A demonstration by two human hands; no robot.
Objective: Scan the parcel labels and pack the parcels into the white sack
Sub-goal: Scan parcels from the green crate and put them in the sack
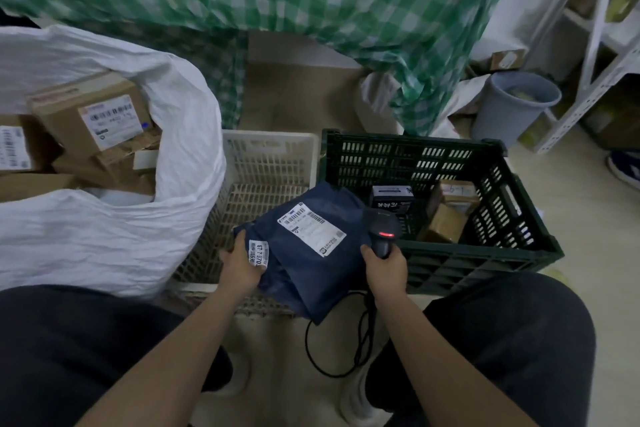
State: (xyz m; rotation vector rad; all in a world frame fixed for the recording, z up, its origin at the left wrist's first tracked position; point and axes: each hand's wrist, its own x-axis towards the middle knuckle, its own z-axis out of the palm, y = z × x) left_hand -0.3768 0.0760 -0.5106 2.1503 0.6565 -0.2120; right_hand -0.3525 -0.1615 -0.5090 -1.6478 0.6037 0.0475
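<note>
We saw a dark blue soft parcel (pixel 311 253) held above the near edge of a white crate (pixel 270 156), its shipping label (pixel 311 231) facing up. The left hand (pixel 240 267) gripped the parcel's left edge, thumb beside a small sticker (pixel 259 253). The right hand (pixel 384 267) was wrapped round the handle of a corded barcode scanner (pixel 382 229), red light showing, head just beside the label's right end.

We judged this as the scan step, mid-task: the scanner was near the label but we could not tell whether it had read.

Left of the crate stood the white sack (pixel 166 218), mouth open, with several labelled cardboard boxes (pixel 90 114) already inside. Right of the crate sat a dark green crate (pixel 485 253) with a few small boxes (pixel 446 211) waiting.

Next move, we guessed: aim the scanner at the barcode, confirm, then swing the parcel left into the sack mouth, clearing its rim.
</note>
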